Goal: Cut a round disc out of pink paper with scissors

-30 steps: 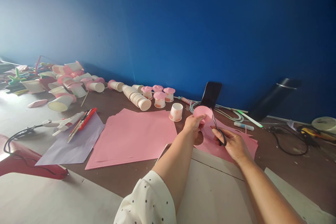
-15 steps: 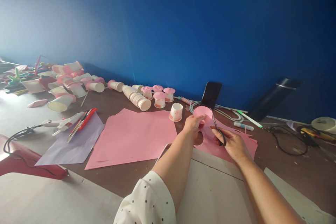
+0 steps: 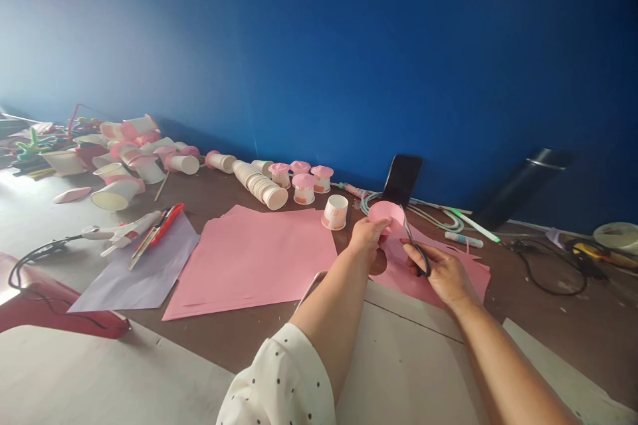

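Observation:
My left hand pinches a small round piece of pink paper and holds it up over the table. My right hand grips black-handled scissors, whose blades touch the right edge of that pink piece. Below both hands lies a sheet of pink paper with cut edges. A white paper cup stands upside down just left of my left hand.
A stack of pink sheets and a lilac sheet lie at the left, with a glue gun and red cutter. Several cups line the back. A phone, pens and cables are at the right.
Nothing has visibly changed except a very slight shift of the view; both hands stay at the pink piece.

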### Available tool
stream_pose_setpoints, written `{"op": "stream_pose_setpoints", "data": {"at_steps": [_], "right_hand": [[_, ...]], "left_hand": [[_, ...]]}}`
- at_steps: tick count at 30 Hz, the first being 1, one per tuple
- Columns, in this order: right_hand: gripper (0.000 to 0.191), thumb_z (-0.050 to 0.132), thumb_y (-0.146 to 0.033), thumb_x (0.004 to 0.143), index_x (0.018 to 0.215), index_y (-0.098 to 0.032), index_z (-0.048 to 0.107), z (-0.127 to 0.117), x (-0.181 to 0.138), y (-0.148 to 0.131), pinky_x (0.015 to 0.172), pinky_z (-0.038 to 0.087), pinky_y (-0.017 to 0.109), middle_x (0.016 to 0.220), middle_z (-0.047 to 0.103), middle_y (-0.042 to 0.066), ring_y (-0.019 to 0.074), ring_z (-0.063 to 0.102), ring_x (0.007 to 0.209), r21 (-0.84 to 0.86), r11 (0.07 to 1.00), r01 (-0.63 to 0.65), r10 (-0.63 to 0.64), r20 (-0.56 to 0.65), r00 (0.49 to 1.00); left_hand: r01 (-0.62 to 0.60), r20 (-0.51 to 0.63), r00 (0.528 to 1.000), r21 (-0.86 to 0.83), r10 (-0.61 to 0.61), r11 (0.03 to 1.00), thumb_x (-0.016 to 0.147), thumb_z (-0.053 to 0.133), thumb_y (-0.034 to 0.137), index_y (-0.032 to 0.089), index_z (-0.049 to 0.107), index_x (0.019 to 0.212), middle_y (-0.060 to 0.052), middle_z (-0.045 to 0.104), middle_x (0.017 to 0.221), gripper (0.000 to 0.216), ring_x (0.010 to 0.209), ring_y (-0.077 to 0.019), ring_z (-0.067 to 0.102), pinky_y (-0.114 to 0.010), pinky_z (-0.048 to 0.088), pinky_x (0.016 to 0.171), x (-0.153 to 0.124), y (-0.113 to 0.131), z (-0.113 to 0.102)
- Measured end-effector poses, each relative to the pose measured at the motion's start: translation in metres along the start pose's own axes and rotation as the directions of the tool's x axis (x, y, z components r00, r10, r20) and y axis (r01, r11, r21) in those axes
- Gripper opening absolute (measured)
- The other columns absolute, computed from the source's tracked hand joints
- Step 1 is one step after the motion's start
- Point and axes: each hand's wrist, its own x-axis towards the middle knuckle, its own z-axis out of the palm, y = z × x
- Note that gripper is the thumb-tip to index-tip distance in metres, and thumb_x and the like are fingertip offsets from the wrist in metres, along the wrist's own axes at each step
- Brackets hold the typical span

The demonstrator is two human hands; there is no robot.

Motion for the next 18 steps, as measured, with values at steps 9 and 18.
{"op": "stream_pose_setpoints", "data": {"at_steps": [9, 18], "right_hand": [[0.048, 0.083, -0.064, 0.068, 0.09, -0.021, 0.085, -0.0001, -0.0002, -0.0001, 0.063, 0.05, 0.031, 0.061, 0.068, 0.0, 0.0193, 0.061, 0.062, 0.044, 0.999, -0.03, 0.029, 0.013, 0.999], [0.053, 0.082, -0.066, 0.069, 0.099, -0.022, 0.085, -0.0023, 0.0024, 0.0086, 0.068, 0.05, 0.03, 0.065, 0.069, -0.001, 0.0192, 0.061, 0.066, 0.021, 0.999, -0.033, 0.032, 0.02, 0.999]], "left_hand": [[-0.005, -0.017, 1.0, 0.043, 0.006, 0.999, 0.075, 0.083, 0.017, 0.015, 0.061, 0.072, -0.001, 0.058, 0.064, 0.022, 0.061, -0.0103, 0.052, -0.023, 0.045, 0.064, -0.0016, 0.0015, 0.0009], [-0.018, -0.016, 1.0, 0.046, 0.019, 0.999, 0.072, 0.086, 0.02, 0.016, 0.061, 0.072, -0.001, 0.058, 0.064, 0.025, 0.061, -0.0108, 0.052, -0.024, 0.044, 0.063, 0.0001, 0.0001, 0.0003]]}}
